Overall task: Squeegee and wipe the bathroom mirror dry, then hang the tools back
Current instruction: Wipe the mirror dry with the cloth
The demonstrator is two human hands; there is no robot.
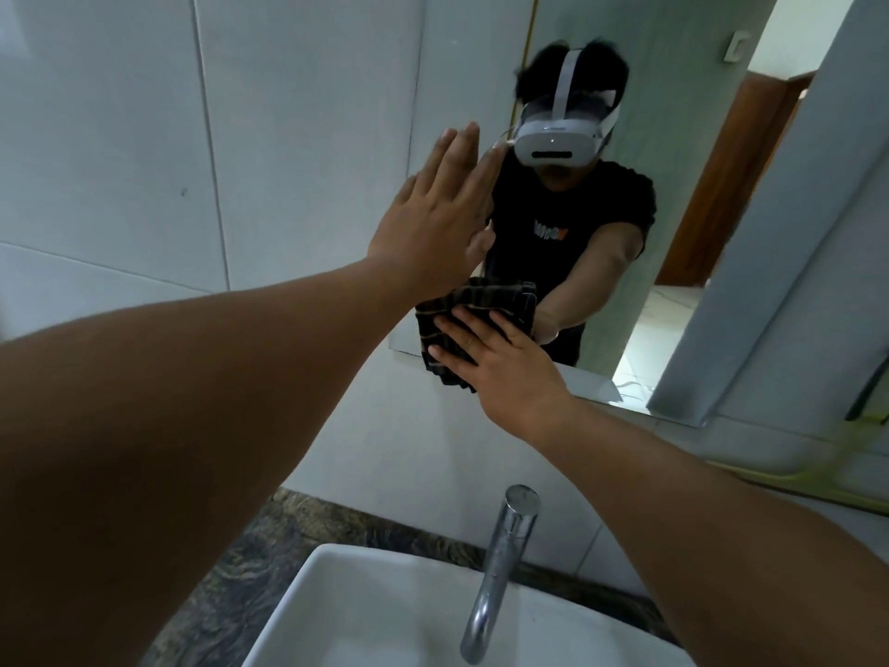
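Up against the one mirror [673, 161], two hands work. One dark checked cloth [462, 315] sits at its lower left corner, pressed flat by the right hand [500, 363] with straight fingers. Above it, the left hand [433, 223] rests open-palmed, holding nothing. Below stand one tap [505, 560] and one white basin [385, 613].

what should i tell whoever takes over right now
Left hand: open, fingers straight, flat at the mirror's left edge, by the tiled wall.
Right hand: open, fingers spread, pressing the dark checked cloth on the mirror's lower left corner; the cloth overhangs the bottom edge.
Below: tap and white basin. No squeegee in view.
Done: cannot tell how much glass is already dry.
Left: finish wiping the mirror, then hang the cloth and squeegee back.
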